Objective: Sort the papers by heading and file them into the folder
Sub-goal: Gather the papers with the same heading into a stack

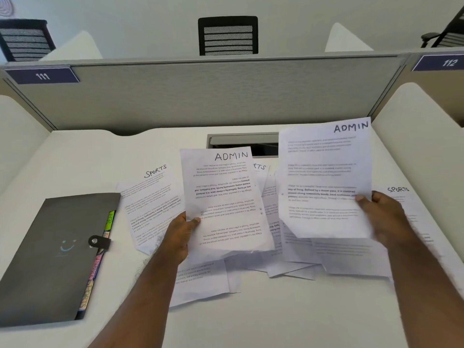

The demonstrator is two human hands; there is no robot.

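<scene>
Sorting is at an early stage. The left hand (179, 231) pinches one sheet headed ADMIN (224, 197) along its left edge, thumb on the face and the other fingers curled behind it; its printed text runs upside down relative to the handwritten heading. The right hand (384, 219) pinches a second ADMIN sheet (324, 177) at its right edge in the same manner, raised above the loose pile. Both sheets are held clear of the desk (251, 322), side by side but apart, which suggests they are about to be stacked as one ADMIN group. Remaining work is substantial: a sheet headed SPORTS (150, 197) lies just left of the held pages, another SPORTS sheet (401, 197) lies partly under the right hand, and a third, showing only the letters "PTS", sits between the two held sheets. Further overlapping pages (296, 257) lie beneath, headings hidden. The grey expanding folder (55, 259) rests on the left of the desk, snap strap fastened, coloured index tabs visible along its right edge. No filing has begun, judging by the closed folder.
</scene>
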